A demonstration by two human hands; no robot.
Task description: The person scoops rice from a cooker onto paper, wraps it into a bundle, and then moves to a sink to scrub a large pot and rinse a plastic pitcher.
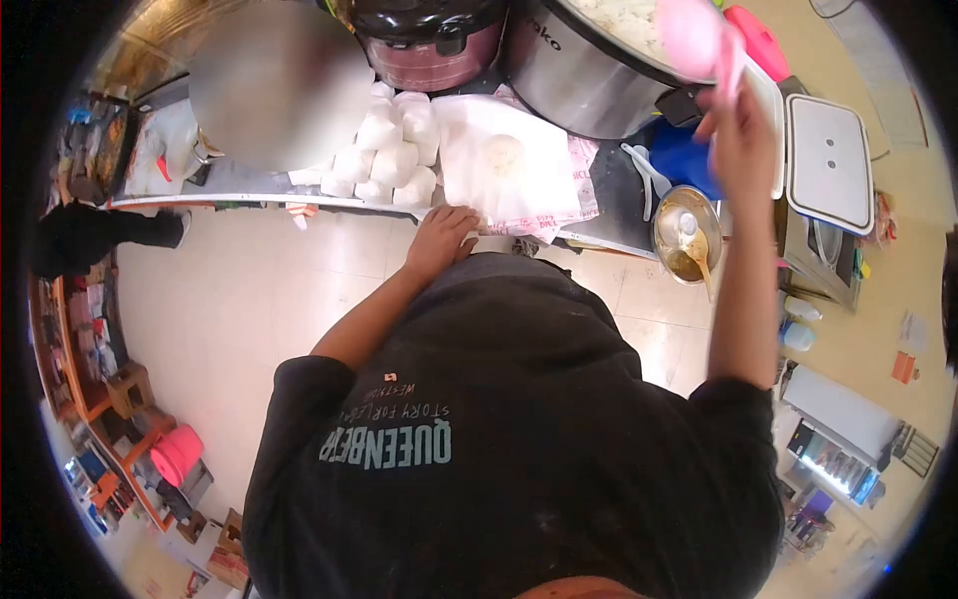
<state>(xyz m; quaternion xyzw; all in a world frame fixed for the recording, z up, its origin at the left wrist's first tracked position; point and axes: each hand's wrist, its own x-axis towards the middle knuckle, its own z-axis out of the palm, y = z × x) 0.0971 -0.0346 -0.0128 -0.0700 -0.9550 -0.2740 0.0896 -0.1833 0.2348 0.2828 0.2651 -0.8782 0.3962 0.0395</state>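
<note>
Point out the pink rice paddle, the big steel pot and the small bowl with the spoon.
pink rice paddle [689, 35], head view, on its blade.
big steel pot [579, 75], head view, on its side wall.
small bowl [667, 255], head view, on its rim.

Black T-shirt, below both hands: large teal print "QUEENBEA", seen upside down, last letters lost in a fold. Just above it, nearer the left hand, a smaller line reads "STORY FOR L…", rest illegible; a still smaller line above that cannot be read. Large steel rice cooker, left of the raised right hand: partial lettering "…ako".
</note>
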